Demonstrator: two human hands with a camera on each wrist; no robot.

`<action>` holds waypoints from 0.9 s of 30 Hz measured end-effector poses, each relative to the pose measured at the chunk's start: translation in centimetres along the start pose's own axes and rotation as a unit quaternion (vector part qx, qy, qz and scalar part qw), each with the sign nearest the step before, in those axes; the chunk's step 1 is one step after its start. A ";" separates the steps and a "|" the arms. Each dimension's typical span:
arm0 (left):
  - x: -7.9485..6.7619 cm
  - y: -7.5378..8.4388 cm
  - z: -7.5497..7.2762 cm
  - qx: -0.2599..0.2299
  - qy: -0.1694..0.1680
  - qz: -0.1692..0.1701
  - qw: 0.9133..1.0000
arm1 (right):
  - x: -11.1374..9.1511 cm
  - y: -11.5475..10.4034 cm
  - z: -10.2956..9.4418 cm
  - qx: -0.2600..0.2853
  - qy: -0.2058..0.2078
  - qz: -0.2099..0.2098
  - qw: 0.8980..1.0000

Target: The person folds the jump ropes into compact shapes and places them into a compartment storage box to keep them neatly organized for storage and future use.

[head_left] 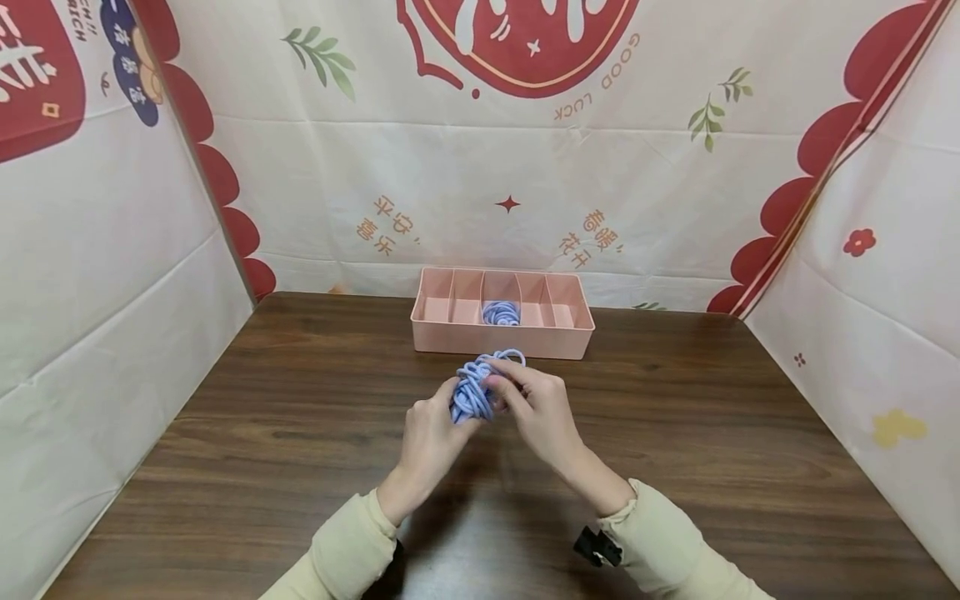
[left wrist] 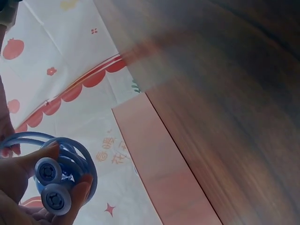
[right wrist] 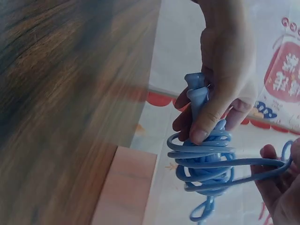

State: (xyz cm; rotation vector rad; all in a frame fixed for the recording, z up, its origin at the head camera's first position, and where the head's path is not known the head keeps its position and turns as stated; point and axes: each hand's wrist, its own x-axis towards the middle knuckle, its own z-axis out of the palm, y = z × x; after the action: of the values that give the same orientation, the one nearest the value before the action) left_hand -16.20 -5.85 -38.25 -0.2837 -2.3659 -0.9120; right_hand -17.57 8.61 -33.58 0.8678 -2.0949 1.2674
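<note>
A light blue skipping rope [head_left: 472, 393] is held up over the table, wound into a thick bundle. My left hand [head_left: 431, 437] grips it by its two handles [right wrist: 198, 98], the thumb lying along them. Their round, flared ends [left wrist: 48, 171] face the left wrist camera. On the other side, my right hand [head_left: 546, 412] pinches a loop of the cord [right wrist: 258, 161] drawn out from the bundle, as the right wrist view shows. A small loop [right wrist: 202, 213] hangs off the bundle's far end.
Behind the hands, a pink box [head_left: 495, 340] with several compartments stands near the table's back edge. Another coil of blue cord [head_left: 501, 313] lies in its middle compartment. Printed cloth walls [head_left: 480, 167] enclose the brown wooden table [head_left: 262, 467] at the back and sides.
</note>
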 end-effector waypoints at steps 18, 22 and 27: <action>-0.4 -0.6 0.7 0.067 0.048 0.114 0.990 | 0.7 1.4 0.9 -0.057 -0.011 0.035 0.998; -0.5 -0.8 0.8 0.068 0.039 0.129 0.989 | 0.6 1.3 0.9 -0.084 -0.023 0.028 0.996; -0.5 -0.8 0.8 0.072 0.045 0.147 0.986 | 0.7 0.8 0.9 -0.149 -0.029 -0.002 0.988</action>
State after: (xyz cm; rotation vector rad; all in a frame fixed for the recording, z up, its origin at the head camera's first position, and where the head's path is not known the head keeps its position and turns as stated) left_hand -16.47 -5.91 -39.50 -0.5057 -2.2176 -0.5990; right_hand -18.75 7.88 -33.86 0.7805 -2.2533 0.9025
